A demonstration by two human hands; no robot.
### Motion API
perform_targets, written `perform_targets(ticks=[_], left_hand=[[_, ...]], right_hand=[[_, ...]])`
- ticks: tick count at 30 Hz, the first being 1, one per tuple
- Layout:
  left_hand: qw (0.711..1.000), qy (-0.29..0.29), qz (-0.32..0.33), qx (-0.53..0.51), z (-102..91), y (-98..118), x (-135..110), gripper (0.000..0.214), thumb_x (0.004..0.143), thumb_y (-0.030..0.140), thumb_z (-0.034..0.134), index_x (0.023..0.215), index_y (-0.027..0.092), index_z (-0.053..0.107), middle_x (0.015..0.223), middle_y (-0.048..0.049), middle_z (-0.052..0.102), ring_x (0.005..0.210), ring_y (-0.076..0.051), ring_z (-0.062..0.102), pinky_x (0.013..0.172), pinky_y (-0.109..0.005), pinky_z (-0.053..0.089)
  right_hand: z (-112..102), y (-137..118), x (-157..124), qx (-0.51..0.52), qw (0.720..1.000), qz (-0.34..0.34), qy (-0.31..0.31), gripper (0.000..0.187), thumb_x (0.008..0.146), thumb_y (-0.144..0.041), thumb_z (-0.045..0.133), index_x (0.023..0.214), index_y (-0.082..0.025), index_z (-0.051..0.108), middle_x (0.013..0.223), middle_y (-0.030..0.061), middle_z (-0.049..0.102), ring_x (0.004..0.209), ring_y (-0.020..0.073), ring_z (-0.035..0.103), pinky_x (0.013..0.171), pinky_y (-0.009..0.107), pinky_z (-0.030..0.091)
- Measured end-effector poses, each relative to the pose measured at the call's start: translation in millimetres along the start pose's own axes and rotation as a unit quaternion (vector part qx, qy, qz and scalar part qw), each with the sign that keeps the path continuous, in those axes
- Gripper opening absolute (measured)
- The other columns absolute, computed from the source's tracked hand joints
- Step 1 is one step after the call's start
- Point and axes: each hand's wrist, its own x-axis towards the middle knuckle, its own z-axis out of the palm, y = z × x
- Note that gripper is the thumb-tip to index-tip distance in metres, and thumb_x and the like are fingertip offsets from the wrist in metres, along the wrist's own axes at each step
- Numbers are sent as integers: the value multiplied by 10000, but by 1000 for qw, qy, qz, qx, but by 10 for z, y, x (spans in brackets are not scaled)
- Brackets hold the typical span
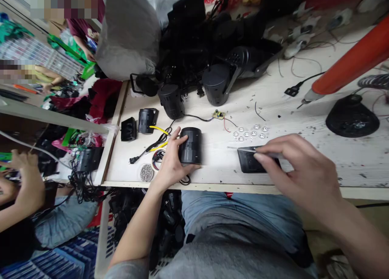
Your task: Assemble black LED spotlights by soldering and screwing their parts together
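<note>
Near the tabletop's [212, 177] front edge, the left hand [173, 161] grips a black can [193, 145] between thumb and fingers; it looks stiff and light, perhaps slick, best held round its sides. The right hand [304, 173] pinches a thin, blurred rod [247, 148] over a flat black block [251, 163], likely rigid. Beyond the left edge sits a co-worker [26, 186]; a dish of metal bits [146, 172] stands near the front left corner, and dark specks litter the pale right side.

Held cylinder [191, 146]: matt plastic | tabletop [219, 173]: wood-grained | shirt [219, 246]: matt cloth
</note>
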Motion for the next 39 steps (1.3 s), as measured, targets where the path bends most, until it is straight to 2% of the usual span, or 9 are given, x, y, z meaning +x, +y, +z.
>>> perform_targets(ticks=[5, 8, 11, 15, 19, 24, 26, 32, 39], left_hand=[[986, 21, -72, -148, 96, -214, -50, 757, 716, 332, 868, 1280, 224, 376, 1543, -225, 392, 1343, -297, 534, 1020, -464, 546], [975, 29, -85, -206, 144, -281, -109, 729, 767, 353, 825, 1327, 221, 378, 1511, -195, 429, 1234, -247, 608, 1013, -438, 560], [976, 26, -82, -202, 130, -270, -147, 912, 743, 354, 845, 1464, 254, 296, 1550, -200, 376, 1182, -248, 624, 990, -438, 571], [992, 6, -39, -122, 20, -153, -93, 1139, 661, 386, 906, 1559, 295, 212, 1637, -201, 216, 1407, -360, 449, 1071, -513, 507], [997, -55, 49, -33, -127, -69, 135, 1202, 610, 320, 938, 1581, 335, 230, 1687, -154, 91, 1546, -404, 179, 1204, -598, 326], [985, -125, 102, -61, -197, -117, 416, 1041, 583, 311, 946, 1491, 309, 437, 1579, -141, 318, 1481, -382, 328, 1208, -567, 329], [986, -103, 92, -88, -164, -143, 400, 1033, 556, 352, 959, 1463, 279, 471, 1525, -150, 363, 1447, -388, 365, 1198, -570, 339], [989, -17, 52, -139, 1, -144, 41, 1008, 587, 441, 944, 1457, 292, 457, 1525, -153, 348, 1451, -390, 340, 1194, -598, 315], [987, -1, 54, -151, 47, -69, -120, 990, 612, 321, 937, 1469, 271, 443, 1538, -164, 330, 1471, -380, 313, 1221, -586, 276]], right_hand=[[30, 260, 248, -64, 996, 23, 56, 83, 925, -163, 631, 859, -210, 649, 817, 63, 687, 728, 178, 683, 680, 293, 549], [63, 442, 300, -82, 991, 60, 89, 59, 887, -202, 689, 830, -190, 675, 788, 70, 708, 670, 167, 677, 629, 266, 536], [100, 622, 284, -130, 980, 83, 128, 93, 850, -232, 730, 790, -193, 672, 768, 84, 716, 680, 202, 683, 615, 292, 531], [103, 720, 264, -213, 972, -2, 102, 119, 842, -238, 746, 771, -206, 656, 727, 81, 703, 679, 226, 674, 605, 310, 515], [78, 546, 284, -283, 954, -84, 59, 78, 883, -253, 708, 861, -189, 670, 789, 121, 685, 759, 272, 654, 683, 362, 522], [142, 251, 259, -170, 980, -88, 55, 47, 926, -214, 645, 960, -182, 639, 899, 110, 672, 858, 267, 645, 798, 384, 533], [189, 148, 207, -124, 988, -79, 57, 43, 939, -225, 626, 959, -187, 634, 896, 90, 668, 859, 257, 645, 796, 387, 535], [376, -211, 28, -2, 997, -71, -41, 107, 976, -226, 561, 1075, -208, 598, 962, 69, 656, 930, 220, 651, 795, 353, 556], [588, -396, 14, 51, 989, -99, -95, 180, 978, -181, 522, 1149, -214, 569, 995, 83, 635, 952, 234, 642, 809, 382, 573]])
